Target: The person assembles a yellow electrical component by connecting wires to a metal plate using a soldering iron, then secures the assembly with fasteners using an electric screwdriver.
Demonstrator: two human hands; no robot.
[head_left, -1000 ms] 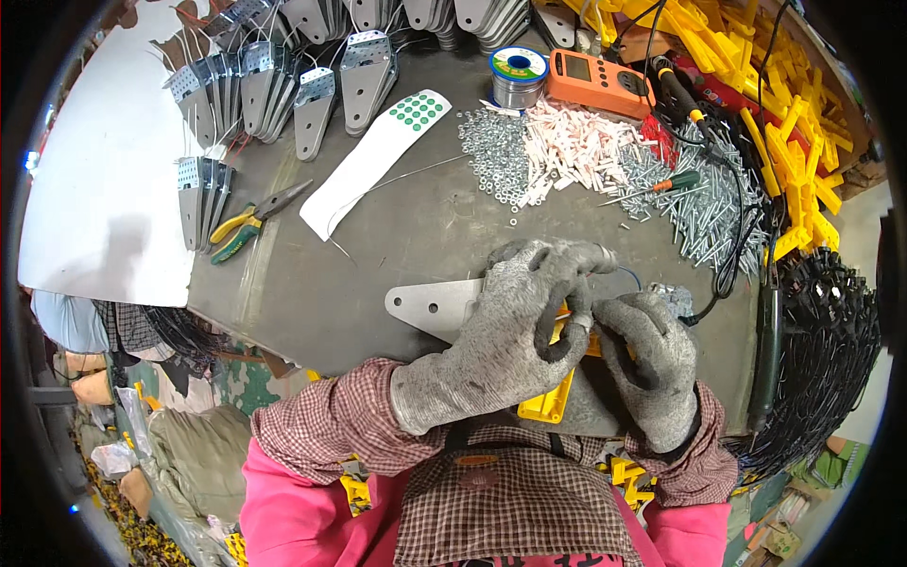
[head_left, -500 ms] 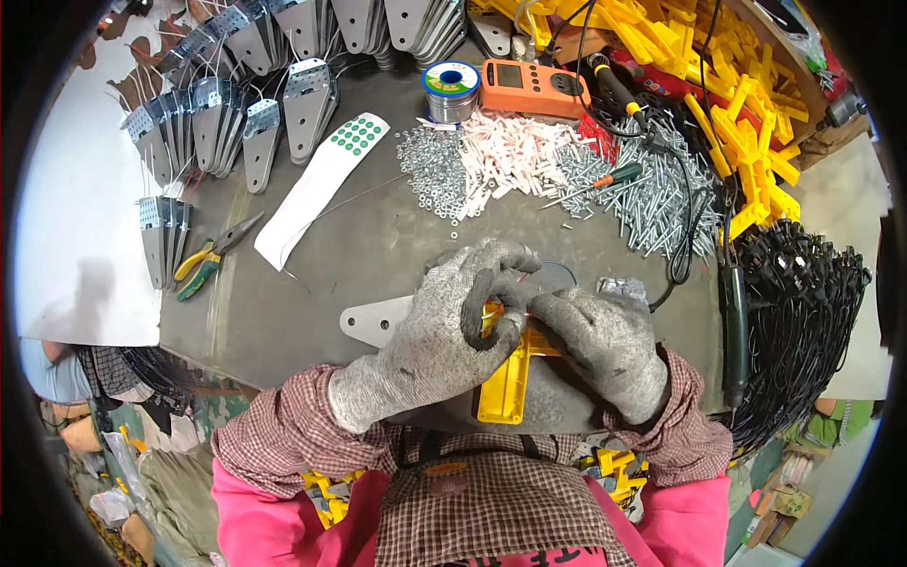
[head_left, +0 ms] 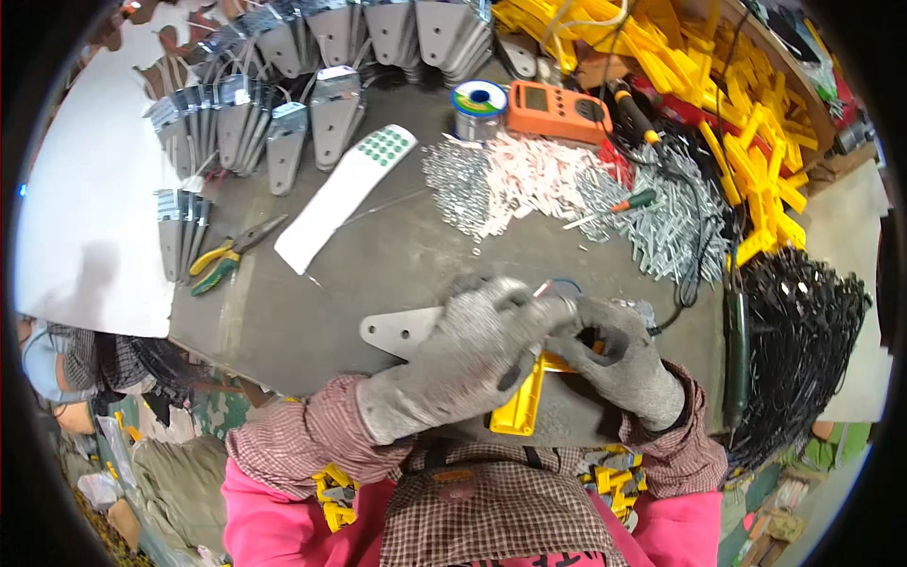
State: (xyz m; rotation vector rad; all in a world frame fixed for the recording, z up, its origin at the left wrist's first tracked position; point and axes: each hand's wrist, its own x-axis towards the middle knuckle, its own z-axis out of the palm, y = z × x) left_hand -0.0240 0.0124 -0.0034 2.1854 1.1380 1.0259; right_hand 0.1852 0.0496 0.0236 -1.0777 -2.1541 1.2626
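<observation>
My left hand point(head_left: 463, 354), in a grey knit glove, curls inward over a yellow plastic part point(head_left: 518, 404); motion blurs its fingers. My right hand point(head_left: 624, 364), gloved alike, has thumb and fingers bent together against the left fingertips. Whatever the fingers pinch is hidden. The yellow part's lower end sticks out below the hands, near the table's front edge. A thin blue wire point(head_left: 567, 281) with a reddish end rises just beyond the fingertips. From behind my left hand juts a grey metal plate point(head_left: 395, 331) with round holes.
Pliers point(head_left: 231, 255) and a white strip with green dots point(head_left: 345, 198) lie left. Nuts point(head_left: 455, 184), pale pink-white pieces point(head_left: 529, 175) and screws point(head_left: 671, 217) form piles ahead. An orange meter point(head_left: 557, 109) stands behind by a solder spool point(head_left: 479, 109). Black cables point(head_left: 798, 340) crowd the right.
My left hand has swung across toward the right fingertips, its fingers now blurred and closer over the yellow part. The whole view has shifted, moving the table's things right and slightly down.
</observation>
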